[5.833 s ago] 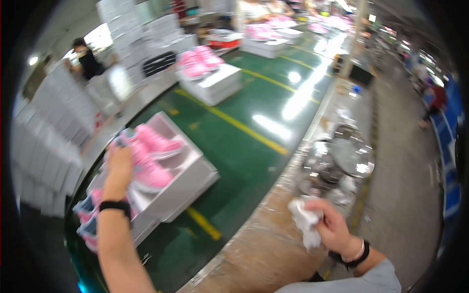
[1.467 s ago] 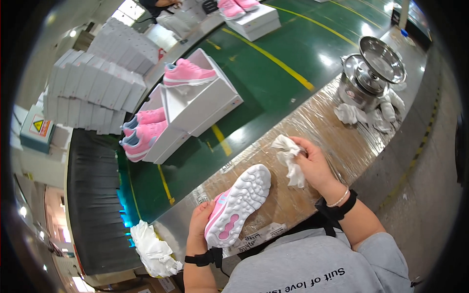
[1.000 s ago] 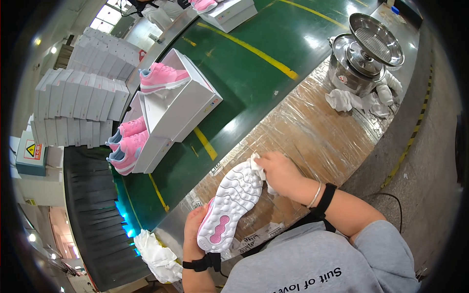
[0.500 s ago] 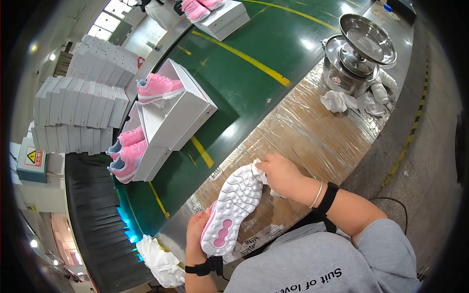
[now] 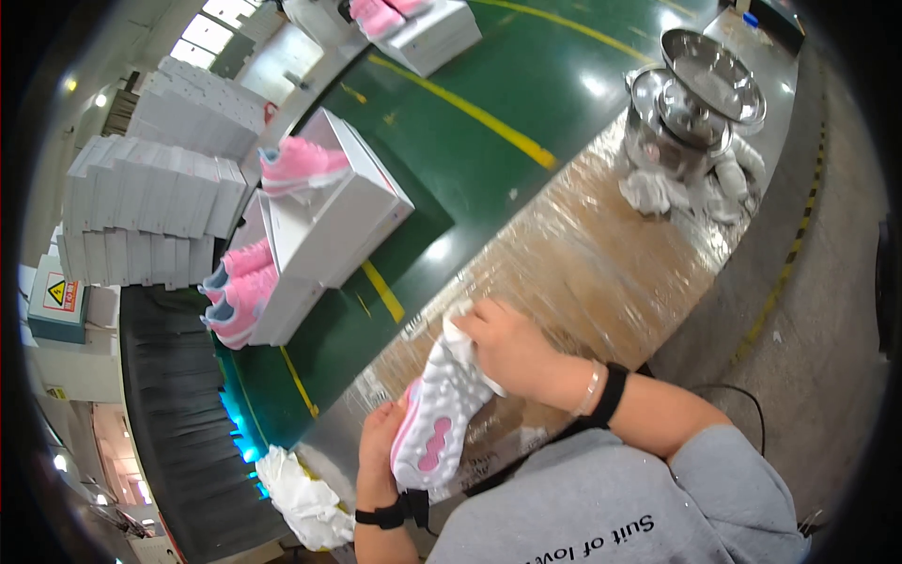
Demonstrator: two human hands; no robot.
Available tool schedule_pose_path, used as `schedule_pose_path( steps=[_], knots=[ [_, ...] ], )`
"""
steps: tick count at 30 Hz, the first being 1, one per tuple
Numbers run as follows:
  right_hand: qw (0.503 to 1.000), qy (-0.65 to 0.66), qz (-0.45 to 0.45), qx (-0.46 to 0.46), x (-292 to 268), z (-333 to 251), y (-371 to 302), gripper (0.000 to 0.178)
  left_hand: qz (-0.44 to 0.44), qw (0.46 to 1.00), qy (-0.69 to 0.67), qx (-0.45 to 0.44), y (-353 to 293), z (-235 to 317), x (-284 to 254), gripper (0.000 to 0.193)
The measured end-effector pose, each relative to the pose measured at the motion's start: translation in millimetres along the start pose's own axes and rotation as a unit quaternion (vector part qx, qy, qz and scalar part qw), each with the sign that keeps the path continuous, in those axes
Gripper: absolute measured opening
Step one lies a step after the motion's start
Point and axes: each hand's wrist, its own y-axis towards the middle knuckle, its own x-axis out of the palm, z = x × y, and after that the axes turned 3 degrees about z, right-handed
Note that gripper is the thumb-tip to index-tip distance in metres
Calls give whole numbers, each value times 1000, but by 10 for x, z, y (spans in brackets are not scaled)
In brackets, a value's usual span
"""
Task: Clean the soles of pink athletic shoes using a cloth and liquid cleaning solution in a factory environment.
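Note:
A pink sneaker [image 5: 427, 414] is held over the near edge of the work surface, its white studded sole with a pink inset turned up. My left hand [image 5: 379, 437] grips its heel end from the left, the fingers partly hidden behind the shoe. Fingers closed, my right hand [image 5: 507, 346] presses a crumpled white cloth [image 5: 460, 329] against the toe end of the sole. The shoe's upper faces away and shows only as a pink strip along its left side.
Pink sneakers [image 5: 246, 296] sit with white shoeboxes [image 5: 343, 221] on the green conveyor [image 5: 470, 179]. A metal pot [image 5: 672, 141] with a dish on top stands at the far right of the film-covered bench [image 5: 583, 254]. White cloths [image 5: 305, 498] lie lower left.
My right hand has shifted left with the cloth across the toe end of the sole. The sneaker has tilted slightly in my left hand.

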Motion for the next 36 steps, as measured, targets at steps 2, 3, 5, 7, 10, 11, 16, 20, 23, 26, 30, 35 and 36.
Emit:
schedule_pose_path(
  steps=[2, 3, 5, 7, 10, 11, 16, 20, 23, 26, 30, 35, 36],
  knots=[
    [1000, -9, 6, 18, -12, 48, -70, 30, -9, 1000, -14, -18, -156, 76, 80, 27],
    [1000, -16, 16, 20, -6, 115, -60, 31, -13, 999, -33, -21, -176, 149, 149, 27],
    [998, -22, 12, 55, 15, 192, -91, 30, -9, 1000, -23, -15, -166, 157, 166, 27],
    [988, -91, -70, 102, 18, 329, -98, 30, -1, 1000, 8, -2, -82, 70, 86, 27],
    [999, -25, 22, -6, 1, -3, -89, 29, -3, 1000, -7, 2, -79, 117, 176, 28],
    [999, -30, 20, 3, -10, -9, -124, 29, 0, 1000, -19, 7, -128, 144, 220, 28],
    [993, -81, -43, 71, -59, 284, -104, 31, -8, 1000, -15, 9, -160, 148, 217, 30],
    [995, -59, -62, 43, -123, 63, -84, 32, -6, 1000, -4, 19, -168, 161, 227, 31],
    [997, -58, -49, 33, -119, 180, -27, 29, -15, 1000, 11, 17, -190, 156, 257, 31],
    [984, -103, -121, 74, -182, 215, -67, 30, -31, 999, -13, 8, -52, 43, 170, 31],
    [974, -77, -164, 135, -306, 303, -156, 29, -27, 998, -16, 49, -64, -10, 131, 32],
    [980, 91, -1, 176, -694, 451, -101, 29, -25, 997, -65, 44, -125, -63, 110, 27],
    [979, 118, 49, 162, -731, 509, -113, 31, -30, 996, -77, 33, -134, -78, 98, 27]
  ],
)
